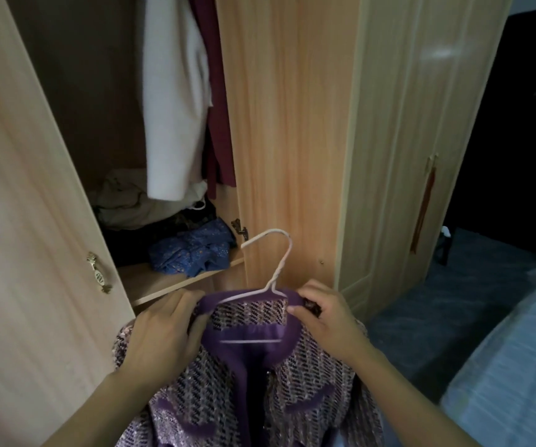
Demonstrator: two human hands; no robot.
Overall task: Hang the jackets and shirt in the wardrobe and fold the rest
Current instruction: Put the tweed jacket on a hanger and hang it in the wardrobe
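A purple tweed jacket (250, 379) with plain purple trim sits on a white wire hanger (278, 266), held up in front of the open wardrobe (286, 124). My left hand (163, 330) grips the jacket's left shoulder at the collar. My right hand (324, 317) pinches the right side of the collar. The hanger's hook rises above the collar, between my hands. Inside the wardrobe hang a white garment (173, 101) and a maroon garment (218, 91).
The wardrobe's left door (18, 221) stands open with a brass handle (99, 273). A blue patterned cloth (192, 250) and a pale bundle (124, 198) lie on the bottom shelf. A second closed wardrobe (415, 140) is to the right. A bed (511, 366) is at lower right.
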